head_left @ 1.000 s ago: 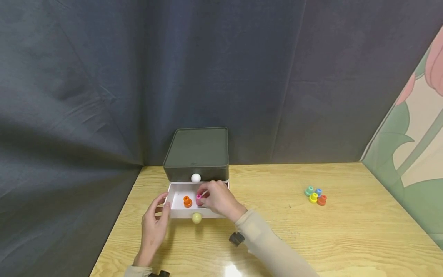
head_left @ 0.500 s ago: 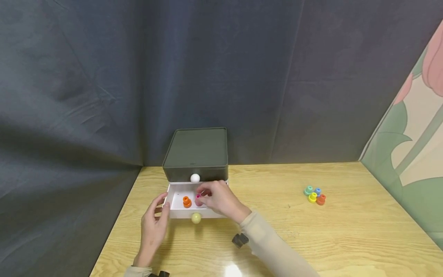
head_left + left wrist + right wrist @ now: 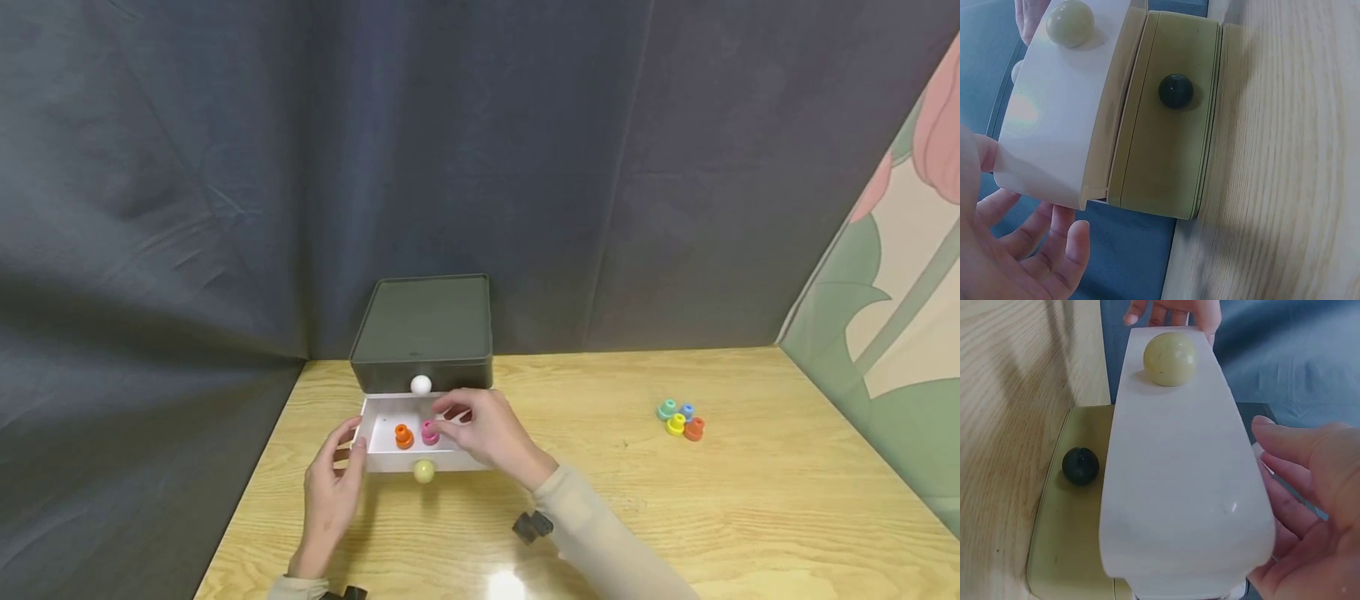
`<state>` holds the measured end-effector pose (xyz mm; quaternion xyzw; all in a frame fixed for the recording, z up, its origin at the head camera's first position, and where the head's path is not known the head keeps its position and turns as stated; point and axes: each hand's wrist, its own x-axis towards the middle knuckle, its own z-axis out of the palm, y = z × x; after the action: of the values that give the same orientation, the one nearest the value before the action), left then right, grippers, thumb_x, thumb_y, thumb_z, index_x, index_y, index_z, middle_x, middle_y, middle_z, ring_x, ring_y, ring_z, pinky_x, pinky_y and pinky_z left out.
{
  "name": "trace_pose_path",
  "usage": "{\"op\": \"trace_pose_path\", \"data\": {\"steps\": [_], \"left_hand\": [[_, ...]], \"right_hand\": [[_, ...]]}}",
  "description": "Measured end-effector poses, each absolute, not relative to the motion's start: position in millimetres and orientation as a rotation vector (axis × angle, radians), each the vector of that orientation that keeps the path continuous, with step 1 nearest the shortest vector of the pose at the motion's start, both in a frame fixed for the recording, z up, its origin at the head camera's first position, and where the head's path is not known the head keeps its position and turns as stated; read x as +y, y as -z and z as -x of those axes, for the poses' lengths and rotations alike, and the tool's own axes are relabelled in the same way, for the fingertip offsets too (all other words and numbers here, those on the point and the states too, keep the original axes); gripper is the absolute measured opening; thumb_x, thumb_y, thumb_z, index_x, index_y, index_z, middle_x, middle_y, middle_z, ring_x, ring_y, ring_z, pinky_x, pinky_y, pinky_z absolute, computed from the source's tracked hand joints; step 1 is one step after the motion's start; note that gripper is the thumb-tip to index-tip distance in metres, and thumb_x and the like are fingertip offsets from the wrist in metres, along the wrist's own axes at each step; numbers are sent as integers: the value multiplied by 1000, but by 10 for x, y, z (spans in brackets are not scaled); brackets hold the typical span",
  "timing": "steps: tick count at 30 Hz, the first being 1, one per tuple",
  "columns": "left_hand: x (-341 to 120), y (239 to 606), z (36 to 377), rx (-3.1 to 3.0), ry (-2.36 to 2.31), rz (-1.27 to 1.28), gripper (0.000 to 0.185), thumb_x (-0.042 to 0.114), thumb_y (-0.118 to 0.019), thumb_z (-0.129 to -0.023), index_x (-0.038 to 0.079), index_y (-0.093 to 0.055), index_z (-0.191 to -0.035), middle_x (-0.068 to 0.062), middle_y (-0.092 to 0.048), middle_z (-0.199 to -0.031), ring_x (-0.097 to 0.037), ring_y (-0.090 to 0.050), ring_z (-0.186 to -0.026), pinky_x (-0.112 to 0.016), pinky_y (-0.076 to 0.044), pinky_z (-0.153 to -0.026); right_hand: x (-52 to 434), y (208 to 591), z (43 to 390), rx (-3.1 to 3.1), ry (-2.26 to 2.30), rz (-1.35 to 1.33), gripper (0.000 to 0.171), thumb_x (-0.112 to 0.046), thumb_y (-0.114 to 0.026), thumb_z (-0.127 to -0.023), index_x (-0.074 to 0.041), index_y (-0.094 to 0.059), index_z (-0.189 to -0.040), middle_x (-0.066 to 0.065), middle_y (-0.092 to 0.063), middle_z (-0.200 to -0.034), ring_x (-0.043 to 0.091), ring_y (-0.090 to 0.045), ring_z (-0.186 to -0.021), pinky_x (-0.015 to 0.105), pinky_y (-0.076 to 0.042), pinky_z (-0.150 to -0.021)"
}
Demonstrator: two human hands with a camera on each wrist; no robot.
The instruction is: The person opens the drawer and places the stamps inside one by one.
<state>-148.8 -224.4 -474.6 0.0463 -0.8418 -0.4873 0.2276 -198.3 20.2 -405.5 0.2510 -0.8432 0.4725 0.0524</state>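
A white drawer with a pale yellow-green knob is pulled out of a dark cabinet. In it, a stepped orange piece stands left of a similar pink piece. My left hand rests at the drawer's left front corner, thumb at the front edge and relaxed fingers along the side. Over the drawer's right part is my right hand, its thumb tip right beside the pink piece and its index finger apart from the thumb. The right wrist view shows that hand beside the white front, holding nothing.
A white knob marks the upper drawer, and a dark knob sits on the lower yellowish drawer. Teal, blue, yellow and red pieces cluster on the table's right. A dark curtain hangs behind.
My right hand has let go of the pink piece and moved slightly right, so more of that piece shows. My left hand stays at the drawer corner.
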Motion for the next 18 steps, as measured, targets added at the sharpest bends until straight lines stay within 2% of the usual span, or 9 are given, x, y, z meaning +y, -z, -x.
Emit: {"op": "trace_pose_path", "data": {"steps": [9, 18], "left_hand": [[-2244, 4749, 1494, -2308, 1337, -118, 33, 17, -62, -107, 13, -69, -139, -16, -74, -127, -4, -62, -93, -20, -54, -75], [-2246, 4757, 1493, -2318, 1329, -118, 33, 18, -62, -108, 13, -69, -140, -16, -73, -128, -6, -62, -94, -21, -55, -76]], "right_hand": [[303, 4072, 1918, -2437, -1515, -760, 18, -11, -84, -91, -2, -81, -106, 7, -83, -98, 20, -77, -85, 29, -62, -78], [399, 4099, 1869, -2395, -1526, -709, 16, -10, -86, -89, -3, -82, -103, 6, -82, -97, 19, -76, -82, 27, -62, -76]]}}
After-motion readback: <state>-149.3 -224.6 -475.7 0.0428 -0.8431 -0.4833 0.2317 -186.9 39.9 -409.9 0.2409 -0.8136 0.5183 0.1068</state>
